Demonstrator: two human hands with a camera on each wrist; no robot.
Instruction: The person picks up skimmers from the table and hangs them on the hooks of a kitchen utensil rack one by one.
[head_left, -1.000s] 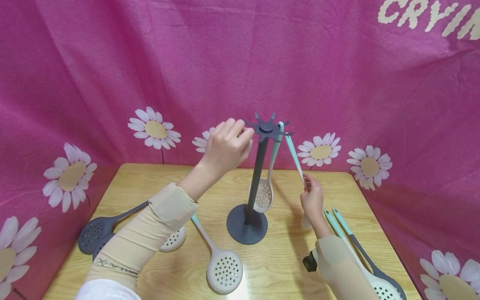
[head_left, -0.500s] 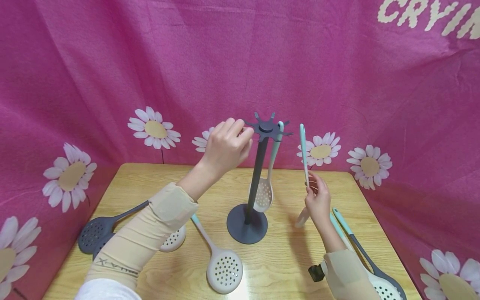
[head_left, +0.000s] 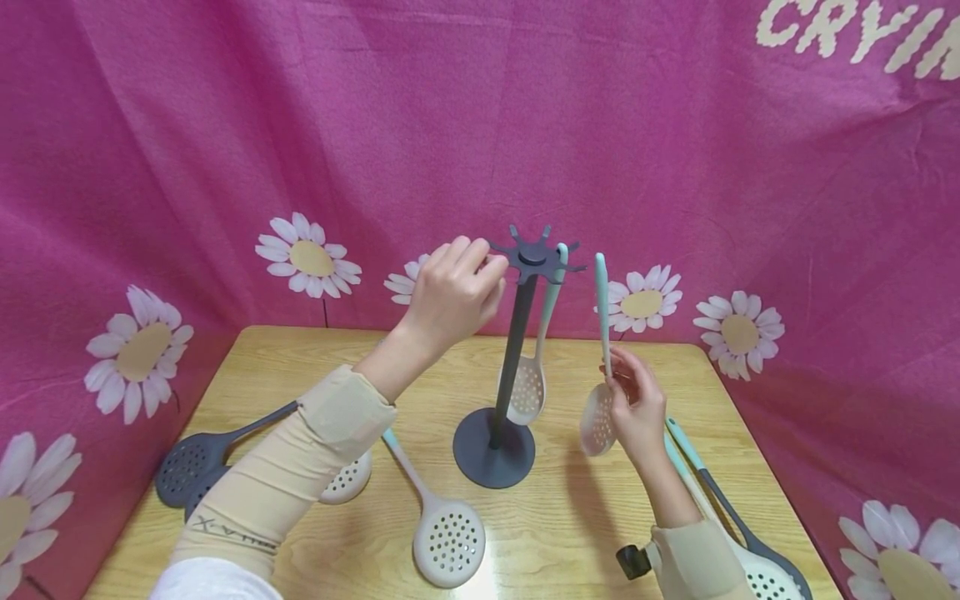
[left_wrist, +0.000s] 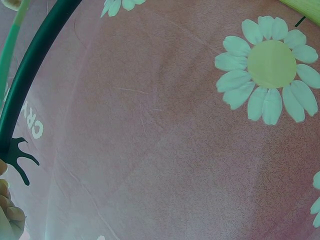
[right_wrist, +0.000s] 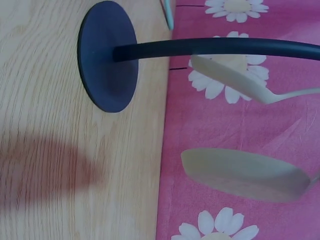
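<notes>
A dark utensil rack point(head_left: 517, 358) stands mid-table, a ring of hooks at its top. My left hand point(head_left: 457, 287) grips a hook on the rack's left side, fingers curled. From a right-hand hook hangs a slotted spoon point(head_left: 528, 392) with a mint handle end. My right hand point(head_left: 637, 408) pinches the neck of a second slotted spoon point(head_left: 597, 421), held upright above the table, apart from the rack. Its bowl point(right_wrist: 245, 175) shows below the hanging spoon's bowl point(right_wrist: 230, 77) in the right wrist view; the right fingers are not visible there.
A pale skimmer point(head_left: 450, 542) lies in front of the rack. Dark slotted turners point(head_left: 187, 467) and a pale perforated head point(head_left: 351, 482) lie left, partly under the left arm. Mint-handled utensils point(head_left: 731, 508) lie at right by the right forearm. A pink flowered cloth point(head_left: 420, 125) surrounds the table.
The held slotted spoon's handle end has moved right, away from the rack's hooks, then slightly back left. The spoon has turned, so its perforated bowl now shows. My left hand stays put.
</notes>
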